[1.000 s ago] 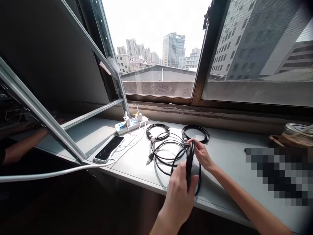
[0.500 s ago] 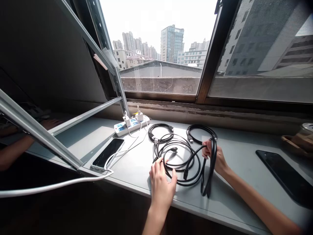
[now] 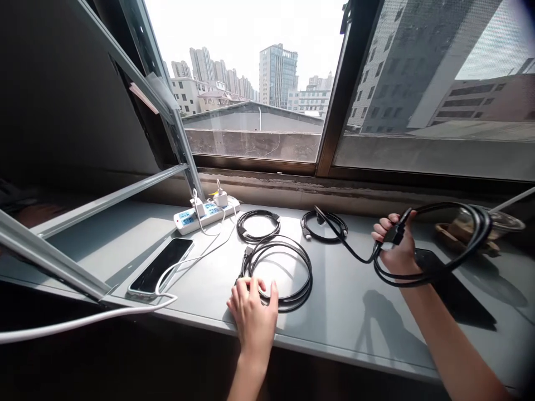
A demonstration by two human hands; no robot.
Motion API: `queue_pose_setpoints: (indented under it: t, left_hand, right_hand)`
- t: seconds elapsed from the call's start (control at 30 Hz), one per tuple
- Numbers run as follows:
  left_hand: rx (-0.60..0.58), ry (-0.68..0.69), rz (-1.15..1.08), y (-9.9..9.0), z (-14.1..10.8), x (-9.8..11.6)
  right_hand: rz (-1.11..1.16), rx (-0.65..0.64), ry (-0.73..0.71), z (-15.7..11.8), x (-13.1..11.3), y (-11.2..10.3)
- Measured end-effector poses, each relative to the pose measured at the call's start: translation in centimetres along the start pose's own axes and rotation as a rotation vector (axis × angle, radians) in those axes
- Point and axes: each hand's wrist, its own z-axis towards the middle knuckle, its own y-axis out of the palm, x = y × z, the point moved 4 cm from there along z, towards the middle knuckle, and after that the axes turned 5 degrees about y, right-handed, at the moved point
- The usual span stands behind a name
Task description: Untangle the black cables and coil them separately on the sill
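In my right hand is a looped black cable, lifted above the desk, with its dark connector by my thumb. One loose end stretches left from the loops, its tip over a coiled black cable near the window. My left hand rests at the near-left edge of a larger black cable coil, thumb apart and fingertips touching it. Another small coiled cable lies behind that one. A grey plug shows on the larger coil's left side.
A white power strip with adapters plugged in stands at back left. Before it lies a phone, a white cord crossing it. A dark flat device lies under my right forearm; a clear lidded container sits behind. A metal frame rises at left.
My right hand has lifted the looped cable up and to the right, away from the larger coil. My left hand stays at that coil. The view has turned slightly right.
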Motion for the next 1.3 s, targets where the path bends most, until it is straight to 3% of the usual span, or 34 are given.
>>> queue_pose_setpoints:
  t: [0.13,0.3,0.43,0.6,0.73,0.9,1.13,1.3]
  left_hand:
    - [0.094,-0.118,0.177,-1.2,0.2,-1.6]
    - [-0.214,-0.258,0.194,-2.3,2.9,-4.6]
    - [-0.345,-0.185,0.117,-2.8,5.0,-5.0]
    - [-0.229,-0.145,-0.388,-1.8,6.0,-4.1]
    - [-0.228,-0.182,-0.659,-0.9,6.3,-3.4]
    - [-0.122,-0.165,-0.928,-2.3,8.2,-1.7]
    - [-0.012,-0.065,-1.057,-3.2,14.8,0.8]
    - [0.095,-0.146,-0.923,-2.1,19.1,0.5]
  right_hand:
    - [-0.014,-0.138,0.087,0.6,0.1,-0.4]
    - [-0.075,-0.235,0.147,-0.1,0.6,0.7]
    - [-0.174,-0.211,0.108,-0.9,0.9,1.7]
    - [-0.202,-0.194,0.115,-1.3,1.2,2.2]
    - [-0.194,-0.209,0.143,-1.5,1.2,2.3]
    - [-0.155,-0.272,0.157,-1.9,0.9,2.6]
    - [-0.199,-0.300,0.082,-2.3,-0.5,3.3]
    - [-0.248,-0.294,0.110,-2.2,-0.3,3.1]
